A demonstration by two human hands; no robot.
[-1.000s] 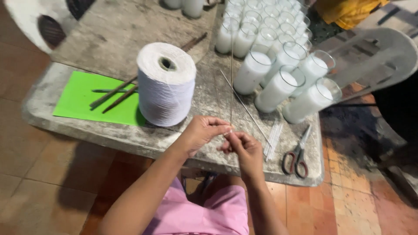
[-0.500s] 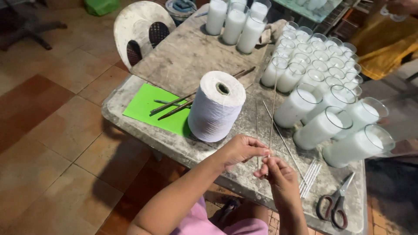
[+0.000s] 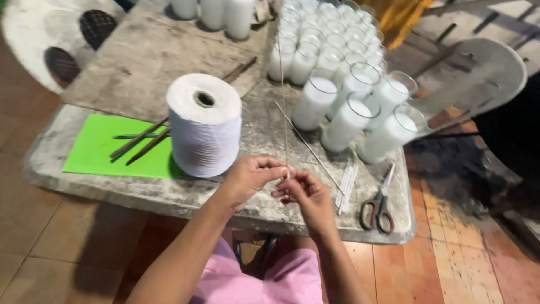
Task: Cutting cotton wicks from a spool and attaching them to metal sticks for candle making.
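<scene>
My left hand (image 3: 250, 177) and my right hand (image 3: 304, 194) meet over the near edge of a worn grey table (image 3: 169, 194). Between the fingertips of both hands I pinch the lower end of a long thin rod (image 3: 284, 84) that stands nearly upright. A big cone of white string (image 3: 203, 125) stands just left of my left hand. A second thin rod (image 3: 309, 147) lies flat on the table to the right of my hands.
Several tall glasses of white wax (image 3: 337, 73) crowd the back right. Red-handled scissors (image 3: 379, 202) and short white wick tubes (image 3: 346, 186) lie at the right front. A green sheet (image 3: 107, 149) with brown sticks (image 3: 146, 138) lies at left. White plastic chairs stand behind.
The camera view has swung back and dipped; my hands stay together pinching the rod's lower end, with the fingers shifted only slightly.
</scene>
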